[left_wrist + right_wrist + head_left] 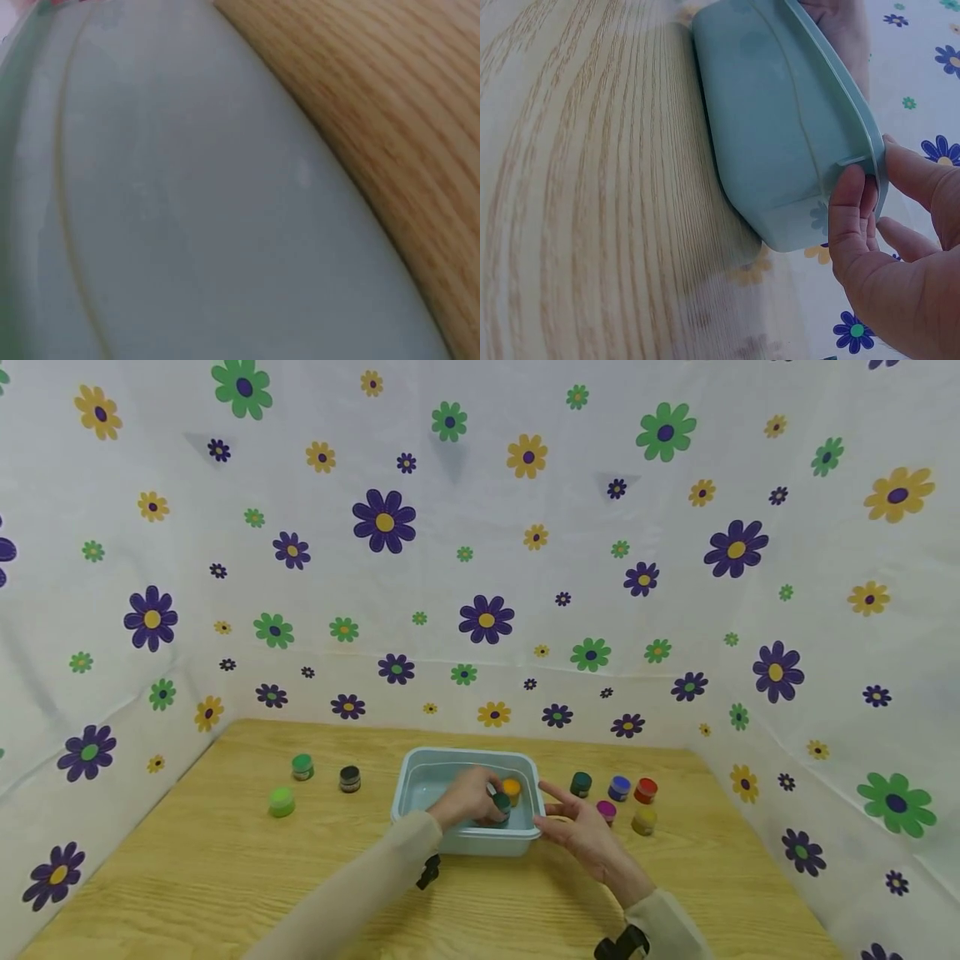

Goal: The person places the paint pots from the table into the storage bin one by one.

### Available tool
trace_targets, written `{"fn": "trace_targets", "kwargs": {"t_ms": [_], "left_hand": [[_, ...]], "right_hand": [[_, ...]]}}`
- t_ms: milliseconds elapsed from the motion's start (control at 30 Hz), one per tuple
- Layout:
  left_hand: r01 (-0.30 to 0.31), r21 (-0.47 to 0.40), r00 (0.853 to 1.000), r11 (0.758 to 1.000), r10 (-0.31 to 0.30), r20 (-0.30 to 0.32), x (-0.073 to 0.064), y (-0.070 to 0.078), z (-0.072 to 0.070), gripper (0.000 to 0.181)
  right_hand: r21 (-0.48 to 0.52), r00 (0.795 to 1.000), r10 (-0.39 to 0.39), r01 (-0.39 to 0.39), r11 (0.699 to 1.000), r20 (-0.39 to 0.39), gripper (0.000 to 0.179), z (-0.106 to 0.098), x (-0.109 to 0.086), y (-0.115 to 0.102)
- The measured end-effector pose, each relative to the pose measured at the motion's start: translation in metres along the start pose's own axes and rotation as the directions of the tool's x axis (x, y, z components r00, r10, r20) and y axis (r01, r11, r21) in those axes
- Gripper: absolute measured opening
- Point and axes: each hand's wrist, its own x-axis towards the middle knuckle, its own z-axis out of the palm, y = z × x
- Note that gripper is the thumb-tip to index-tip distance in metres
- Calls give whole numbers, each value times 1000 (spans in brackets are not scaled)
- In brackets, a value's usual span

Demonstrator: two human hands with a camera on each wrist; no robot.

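A light blue plastic tub [420,760] stands on the wooden table. Reaching into it, my left hand [468,797] grips a small paint jar with a dark green lid [502,803]. Beside that jar, inside the tub, is an orange-lidded jar [512,788]. At the tub's right end, my right hand [588,835] holds the rim near the front corner. The right wrist view shows the thumb and fingers of this hand [900,277] around the rim of the tub [761,120]. Only the tub's outer wall [195,187] and tabletop fill the left wrist view.
Right of the tub are jars with dark green [581,783], blue [618,787], red [645,790], magenta [606,812] and yellow [643,820] colours. To its left stand green [302,766], light green [281,802] and black-lidded [349,778] jars. Flowered cloth [450,585] encloses the table [225,860].
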Motion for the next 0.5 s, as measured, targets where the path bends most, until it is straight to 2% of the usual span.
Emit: {"fn": "trace_targets", "kwargs": {"t_ms": [233,333,500], "left_hand": [[-36,55,999,998,36,-6,2,-2,7,29],[-34,87,999,996,34,-6,3,-2,8,30],[-23,78,1000,997,23,10,5,-3,8,31]], "right_hand": [[-5,1000,9,-9,1000,-6,68,0,-1,1],[-3,1000,-3,3,1000,-2,67,-1,0,1],[-3,1000,-4,4,1000,4,67,-2,1,1]]}}
